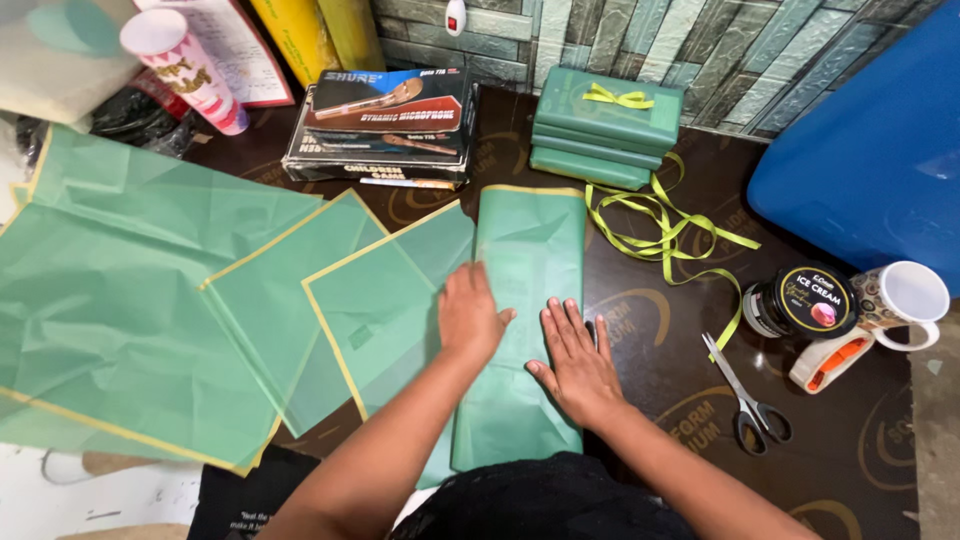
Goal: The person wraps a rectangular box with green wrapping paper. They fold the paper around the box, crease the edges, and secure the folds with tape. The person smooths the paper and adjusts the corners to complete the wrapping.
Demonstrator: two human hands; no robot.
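Surface: a dark brown table (pixel 640 330) with a faint printed pattern, seen from above.
Room: a wall (pixel 700 40) of grey-green stone-look tiles runs along the far edge; a blue plastic container (pixel 870 150) stands at the far right corner.
Left hand (pixel 470 318): flat, palm down, fingers together, pressing on the folded green paper; it grips nothing.
Right hand (pixel 578 362): flat, palm down, fingers slightly spread, resting on the right edge of the same paper; it grips nothing.
Folded green paper (pixel 530 260): one long wrapped strip lying lengthwise at the table centre, under both hands, with its near end at the person's body.
Loose green sheets (pixel 150 290): at least three, with yellow borders, overlapping to the left of the folded paper.
Wrapped parcels (pixel 605 125): a stack of three green ones at the far edge, the top one tied with a yellow-green bow.
Ribbon (pixel 665 235): one yellow-green length, loose, trailing from the stack toward the right.
Scissors (pixel 748 400): one pair, closed, well to the right of the right hand.
Tub (pixel 800 302): one, black-lidded, just beside one white mug (pixel 905 297).
Tape dispenser (pixel 830 362): one, white and orange, touching the mug.
Boxes (pixel 385 125): a stack of flat ones at the far centre.
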